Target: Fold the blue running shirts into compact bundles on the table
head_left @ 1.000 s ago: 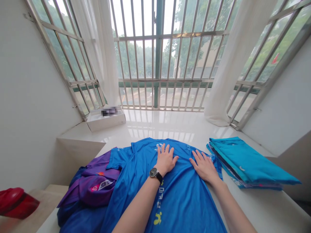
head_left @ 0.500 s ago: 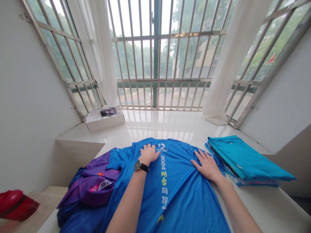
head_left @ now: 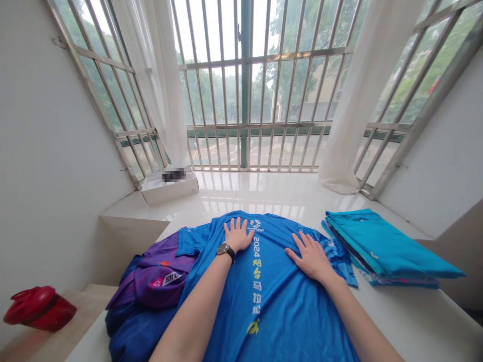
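A blue T-shirt (head_left: 279,301) lies spread on the white surface, with "2024" and other lettering running down its middle. My left hand (head_left: 237,235), a black-strapped watch (head_left: 225,251) at its wrist, rests flat near the collar, left of the printed logo. On the shirt's right upper part lies my right hand (head_left: 310,255), fingers spread and palm down. Neither hand grips the cloth. Right of it the patterned sleeve (head_left: 341,261) lies out flat. Under the shirt's left side, a heap of purple and dark blue clothes (head_left: 151,281) shows.
A stack of folded clothes, bright blue on top (head_left: 385,246), sits at the right. A white box (head_left: 169,190) stands on the sill (head_left: 260,193) at the back left. Behind are barred windows and white curtains (head_left: 345,125). A red lidded container (head_left: 39,307) is at the lower left.
My right hand has slid left and slightly down over the shirt, and more of the patterned right sleeve shows. My left hand still lies flat near the collar. The view has shifted slightly.
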`<state>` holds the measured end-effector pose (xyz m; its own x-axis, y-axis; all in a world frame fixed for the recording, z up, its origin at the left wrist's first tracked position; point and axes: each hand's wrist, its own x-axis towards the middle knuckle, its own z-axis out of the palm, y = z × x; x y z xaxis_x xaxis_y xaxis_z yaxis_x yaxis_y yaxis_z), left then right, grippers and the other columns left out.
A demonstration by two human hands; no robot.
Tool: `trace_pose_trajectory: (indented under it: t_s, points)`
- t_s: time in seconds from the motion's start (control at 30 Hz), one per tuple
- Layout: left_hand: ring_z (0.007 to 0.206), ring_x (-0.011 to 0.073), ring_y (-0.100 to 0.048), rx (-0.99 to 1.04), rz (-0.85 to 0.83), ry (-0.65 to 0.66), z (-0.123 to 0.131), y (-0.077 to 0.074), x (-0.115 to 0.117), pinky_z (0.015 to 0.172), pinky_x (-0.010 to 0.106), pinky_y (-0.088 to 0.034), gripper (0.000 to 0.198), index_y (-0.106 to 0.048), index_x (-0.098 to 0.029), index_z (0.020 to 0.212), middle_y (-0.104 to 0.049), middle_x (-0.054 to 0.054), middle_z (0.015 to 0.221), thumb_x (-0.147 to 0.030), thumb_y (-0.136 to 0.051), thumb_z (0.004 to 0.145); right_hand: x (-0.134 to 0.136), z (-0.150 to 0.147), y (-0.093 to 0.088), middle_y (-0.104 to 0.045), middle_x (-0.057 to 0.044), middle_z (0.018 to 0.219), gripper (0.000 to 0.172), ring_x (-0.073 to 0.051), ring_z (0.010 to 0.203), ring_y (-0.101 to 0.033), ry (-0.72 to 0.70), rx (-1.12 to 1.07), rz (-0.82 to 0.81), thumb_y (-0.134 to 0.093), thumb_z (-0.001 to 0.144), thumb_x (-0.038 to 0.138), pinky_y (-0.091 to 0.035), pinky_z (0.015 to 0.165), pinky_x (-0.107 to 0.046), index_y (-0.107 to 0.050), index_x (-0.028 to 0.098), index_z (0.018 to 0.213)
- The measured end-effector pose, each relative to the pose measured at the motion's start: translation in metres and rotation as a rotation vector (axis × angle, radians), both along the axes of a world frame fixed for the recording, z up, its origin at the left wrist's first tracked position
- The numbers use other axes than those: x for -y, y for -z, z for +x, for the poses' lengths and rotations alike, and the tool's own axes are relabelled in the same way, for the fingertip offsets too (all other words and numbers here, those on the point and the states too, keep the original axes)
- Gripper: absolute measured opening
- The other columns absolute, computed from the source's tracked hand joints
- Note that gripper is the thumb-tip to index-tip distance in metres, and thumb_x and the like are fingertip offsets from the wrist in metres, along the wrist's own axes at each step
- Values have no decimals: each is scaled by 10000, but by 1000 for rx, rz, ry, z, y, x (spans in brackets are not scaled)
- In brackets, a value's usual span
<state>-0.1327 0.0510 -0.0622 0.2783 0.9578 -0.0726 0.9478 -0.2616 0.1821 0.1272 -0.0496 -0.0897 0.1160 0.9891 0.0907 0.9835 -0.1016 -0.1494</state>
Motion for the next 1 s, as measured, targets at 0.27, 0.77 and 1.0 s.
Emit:
trace_pose_trajectory:
  t_s: [0.27,0.77,1.0]
  points:
    - [1503,335,-145,21,119,43,-5,0,0,1189,584,-88,762,-240,-212,1571,-234,103,1632,-649,-202,948,-2,30,8,-354,-117,1589,815,-321,1470,-289,68,-25,20,-359,890,722,-218,1190,-524,-371,214,1527]
    - [1507,336,-128,-26,143,-51,-13,5,-5,1196,579,-76,810,-301,-146,1547,-236,126,1627,-667,-171,941,-3,47,4,-413,-162,1546,661,-297,1442,-346,122,-9,45,-334,974,527,-263,1179,-450,-451,112,1475]
    - [1492,380,-162,-46,154,-88,-12,9,-1,1172,623,-110,841,-298,-139,1552,-235,153,1622,-694,-166,936,-5,46,0,-343,-113,1595,683,-293,1472,-284,183,-8,-11,-297,977,580,-200,1198,-468,-374,185,1528]
